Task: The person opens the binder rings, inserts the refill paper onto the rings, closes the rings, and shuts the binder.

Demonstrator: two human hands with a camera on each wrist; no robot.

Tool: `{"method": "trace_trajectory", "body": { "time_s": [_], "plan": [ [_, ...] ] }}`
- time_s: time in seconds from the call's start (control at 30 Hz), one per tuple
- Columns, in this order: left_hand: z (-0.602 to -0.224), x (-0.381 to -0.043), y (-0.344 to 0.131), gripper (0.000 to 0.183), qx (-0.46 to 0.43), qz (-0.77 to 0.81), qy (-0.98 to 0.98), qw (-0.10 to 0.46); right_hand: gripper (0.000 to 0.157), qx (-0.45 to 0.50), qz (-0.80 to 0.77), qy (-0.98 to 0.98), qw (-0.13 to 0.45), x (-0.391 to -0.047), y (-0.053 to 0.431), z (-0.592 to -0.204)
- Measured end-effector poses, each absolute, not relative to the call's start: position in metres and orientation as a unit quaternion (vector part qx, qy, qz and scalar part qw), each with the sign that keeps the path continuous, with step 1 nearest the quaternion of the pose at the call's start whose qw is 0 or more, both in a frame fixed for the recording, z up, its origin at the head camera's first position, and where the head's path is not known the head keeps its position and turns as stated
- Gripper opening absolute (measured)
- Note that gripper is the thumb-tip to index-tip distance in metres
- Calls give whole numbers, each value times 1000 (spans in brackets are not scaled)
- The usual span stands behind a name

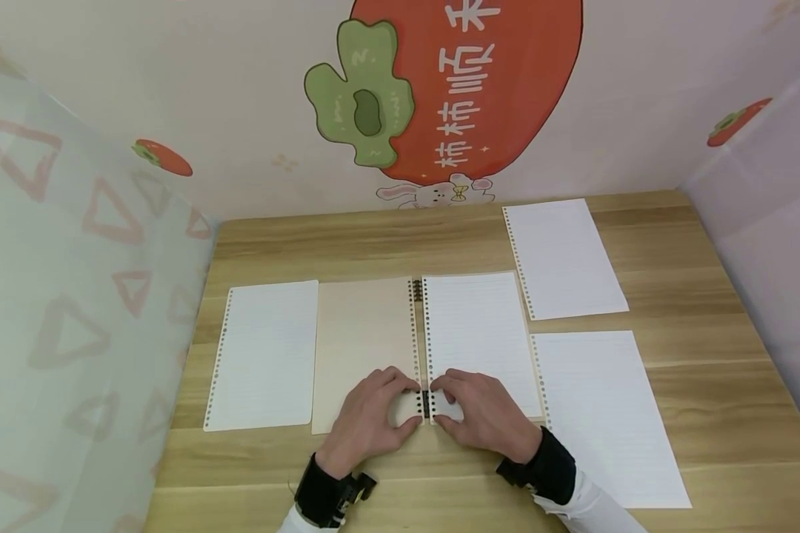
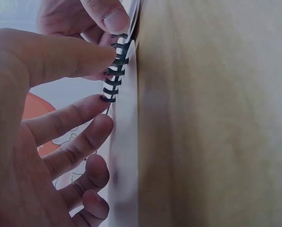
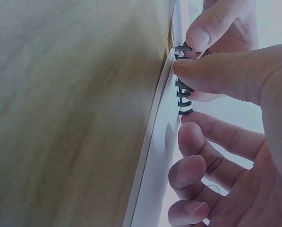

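Observation:
An opened loose-leaf notebook lies flat, its beige cover (image 1: 363,340) on the left and a stack of white lined paper (image 1: 476,326) on the right, both with punched holes along the middle. Between them run two short black ring clips, the upper clip (image 1: 417,290) and the lower clip (image 1: 426,404). My left hand (image 1: 373,411) pinches the lower clip from the left with thumb and index finger. From the right, my right hand (image 1: 487,414) does the same. Up close, the clip's black rings (image 2: 113,81) stand in a row between the fingertips (image 3: 183,68) of both hands.
One loose punched sheet (image 1: 263,355) lies left of the cover, along its edge. To the right are two more sheets, a far sheet (image 1: 567,259) and a near sheet (image 1: 607,414). A patterned wall (image 1: 253,185) stands behind the wooden table (image 1: 440,481).

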State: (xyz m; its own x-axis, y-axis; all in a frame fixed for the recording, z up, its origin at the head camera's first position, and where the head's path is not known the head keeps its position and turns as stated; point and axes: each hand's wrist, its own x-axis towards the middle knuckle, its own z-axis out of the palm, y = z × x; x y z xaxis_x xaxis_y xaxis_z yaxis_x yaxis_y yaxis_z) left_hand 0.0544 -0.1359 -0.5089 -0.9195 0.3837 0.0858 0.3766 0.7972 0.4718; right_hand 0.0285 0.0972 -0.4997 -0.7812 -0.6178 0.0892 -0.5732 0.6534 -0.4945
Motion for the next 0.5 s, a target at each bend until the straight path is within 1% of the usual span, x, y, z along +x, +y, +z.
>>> {"method": "trace_trajectory", "body": {
  "time_s": [0.3,0.5],
  "plan": [
    [-502,52,-137,43,203,244,948,13,43,-330,-253,907,58,26,100,-496],
    [-497,46,-139,42,204,255,945,20,41,-327,-255,908,60,24,103,-492]
  ]
}}
